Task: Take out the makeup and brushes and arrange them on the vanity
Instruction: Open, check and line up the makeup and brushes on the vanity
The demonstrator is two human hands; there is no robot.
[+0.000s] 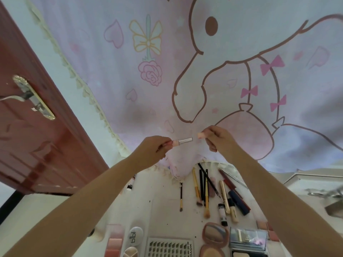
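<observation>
- The left hand [151,148] is holding a lipstick [181,141] up above the surface [159,210], fingers pinching its pink base, the silver tube pointing to the right.
- The right hand [219,139] is holding the pink cap [201,135] just beside the tube's open end, not touching it, fingers pinching the cap.
- Both hands are hovering in front of a curtain [167,80] printed with a cartoon rabbit.
- Brushes [201,186] and pencils are lying side by side on the white surface below the hands.
- An open round compact [215,233], a false-lash tray [169,246], a blush palette [114,240] and a round white case [136,235] are lying along the near edge.
- A red-brown door [33,127] is standing at left.
</observation>
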